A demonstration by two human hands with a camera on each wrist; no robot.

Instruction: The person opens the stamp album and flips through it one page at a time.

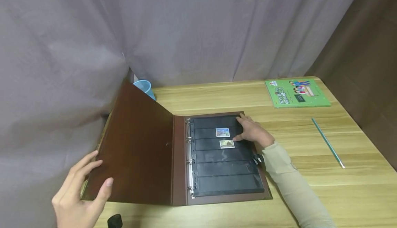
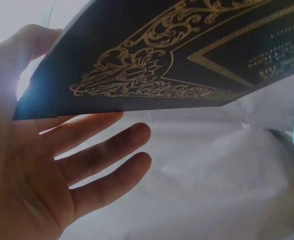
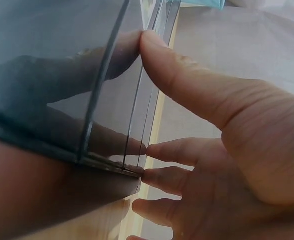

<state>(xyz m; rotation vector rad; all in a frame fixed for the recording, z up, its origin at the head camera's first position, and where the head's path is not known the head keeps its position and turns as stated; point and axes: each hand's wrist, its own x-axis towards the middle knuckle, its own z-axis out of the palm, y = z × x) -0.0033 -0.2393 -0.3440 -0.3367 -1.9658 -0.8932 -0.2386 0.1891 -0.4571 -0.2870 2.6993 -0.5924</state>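
Note:
A brown ring-binder stamp album [image 1: 180, 166] lies on the table with its front cover [image 1: 139, 152] tilted up on the left. Its black pocket page [image 1: 217, 184] carries a stamp with a blue picture [image 1: 222, 132] and a yellowish stamp [image 1: 227, 144] below it. My left hand [image 1: 75, 193] is at the cover's outer edge, fingers spread and fairly straight, the cover corner between thumb and fingers. Gold ornament decorates the cover's outside [image 2: 136, 65]. My right hand [image 1: 254, 130] touches the page, thumb tip close to the yellowish stamp, other fingertips at the page edge in the right wrist view.
Beyond the raised cover stands a light-blue cup-like container [image 1: 144, 85], partly hidden. A green illustrated book [image 1: 297, 93] lies at the back right, with a teal pencil [image 1: 328, 143] nearer. A small black object [image 1: 115, 220] shows at the front edge. Grey curtain [image 1: 201, 31] hangs behind.

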